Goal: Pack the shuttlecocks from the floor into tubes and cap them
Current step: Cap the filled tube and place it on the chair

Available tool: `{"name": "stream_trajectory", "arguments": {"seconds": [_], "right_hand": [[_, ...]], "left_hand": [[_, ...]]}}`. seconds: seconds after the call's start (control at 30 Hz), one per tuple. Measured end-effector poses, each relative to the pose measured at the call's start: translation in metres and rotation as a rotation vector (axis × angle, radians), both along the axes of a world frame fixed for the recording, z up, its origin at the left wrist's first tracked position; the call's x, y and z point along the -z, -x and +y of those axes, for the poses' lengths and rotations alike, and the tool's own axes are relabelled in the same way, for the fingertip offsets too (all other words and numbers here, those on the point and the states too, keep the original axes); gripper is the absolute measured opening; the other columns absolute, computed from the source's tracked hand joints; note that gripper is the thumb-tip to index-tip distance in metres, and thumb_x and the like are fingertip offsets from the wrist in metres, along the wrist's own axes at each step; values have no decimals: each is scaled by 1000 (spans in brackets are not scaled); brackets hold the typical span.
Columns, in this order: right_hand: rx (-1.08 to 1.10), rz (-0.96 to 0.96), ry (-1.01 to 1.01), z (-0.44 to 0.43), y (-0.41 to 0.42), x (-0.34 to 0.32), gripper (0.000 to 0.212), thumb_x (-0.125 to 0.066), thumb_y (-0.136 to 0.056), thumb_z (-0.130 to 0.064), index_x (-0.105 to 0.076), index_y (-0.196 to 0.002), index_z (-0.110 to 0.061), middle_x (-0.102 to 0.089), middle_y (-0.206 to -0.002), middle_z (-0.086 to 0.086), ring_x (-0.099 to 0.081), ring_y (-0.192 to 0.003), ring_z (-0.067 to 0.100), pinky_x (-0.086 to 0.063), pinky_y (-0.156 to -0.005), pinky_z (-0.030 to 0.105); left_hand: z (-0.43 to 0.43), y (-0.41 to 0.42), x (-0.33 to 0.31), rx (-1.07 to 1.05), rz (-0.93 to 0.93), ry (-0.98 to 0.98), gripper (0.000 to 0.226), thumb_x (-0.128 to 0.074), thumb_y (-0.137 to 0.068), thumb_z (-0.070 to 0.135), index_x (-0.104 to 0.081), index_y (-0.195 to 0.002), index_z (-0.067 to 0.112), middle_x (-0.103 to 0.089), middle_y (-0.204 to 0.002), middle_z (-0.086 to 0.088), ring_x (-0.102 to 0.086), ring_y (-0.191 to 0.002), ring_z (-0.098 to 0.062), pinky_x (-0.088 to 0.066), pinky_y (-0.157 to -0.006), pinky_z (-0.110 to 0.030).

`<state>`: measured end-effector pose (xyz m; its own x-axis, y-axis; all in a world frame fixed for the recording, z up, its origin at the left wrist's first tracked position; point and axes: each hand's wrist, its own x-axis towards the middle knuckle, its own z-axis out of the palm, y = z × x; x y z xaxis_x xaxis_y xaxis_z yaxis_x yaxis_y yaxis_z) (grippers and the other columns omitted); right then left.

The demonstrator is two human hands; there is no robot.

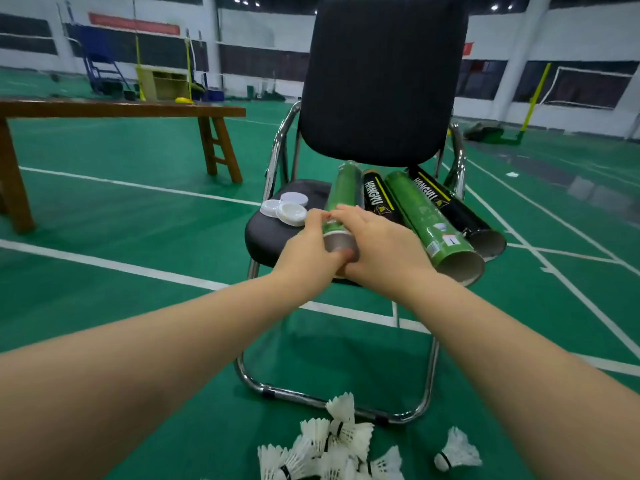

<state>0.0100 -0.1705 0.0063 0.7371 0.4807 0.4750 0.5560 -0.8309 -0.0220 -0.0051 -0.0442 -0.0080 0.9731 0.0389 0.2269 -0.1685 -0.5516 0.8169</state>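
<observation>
Several tubes lie side by side on the seat of a black chair (273, 233). My left hand (308, 244) and my right hand (377, 247) both grip the near, open end of the leftmost green tube (344, 185). Beside it lie a black tube (375, 199), a second green tube (426, 216) and another black tube (453, 209), all with open near ends. Three white caps (287, 207) sit on the seat's left side. A heap of white shuttlecocks (329, 448) lies on the green floor in front of the chair, one shuttlecock (457, 450) apart at the right.
The chair's chrome frame (346, 407) runs along the floor just behind the shuttlecocks. A wooden bench (121, 109) stands at the left. White court lines cross the green floor. Net posts and a blue umpire stand are far back.
</observation>
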Motion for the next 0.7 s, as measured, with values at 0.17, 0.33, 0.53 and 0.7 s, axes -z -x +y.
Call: {"name": "stream_trajectory", "arguments": {"seconds": [0.17,0.33,0.53,0.7], "right_hand": [[83,-201,86,3,-15,40,65,-84,-54,-22,-62,-115,-12,-65,-120,5,-63,-109,20,-42,-99,43],[263,-362,122,1,-20,50,63,-87,-50,-28,-66,-108,-14,-70,-103,5,-66,-95,28,-44,-93,54],[454,-224,241,-25,-3,31,106,-80,-57,-55,-31,-145,-22,-42,-140,14,-34,-131,45,-16,-108,62],[534,-121,332,-42,-7,46,88,-66,-82,-34,-8,-147,-29,-15,-154,13,-28,-133,48,-3,-112,57]], "left_hand": [[9,-22,18,93,118,-65,49,-65,-85,20,-36,-124,24,-58,-116,-8,-62,-94,-30,-55,-78,-41],[11,-33,16,111,157,-87,51,-61,-89,22,-33,-132,29,-56,-117,-5,-62,-98,-28,-57,-75,-41],[13,-35,26,54,196,-48,64,-62,-87,38,-25,-140,37,-55,-126,-4,-60,-101,-24,-55,-76,-38],[-3,-17,27,-4,-114,-389,86,-68,-81,40,-11,-147,38,-17,-154,-6,-29,-136,-25,-33,-104,-38]]}}
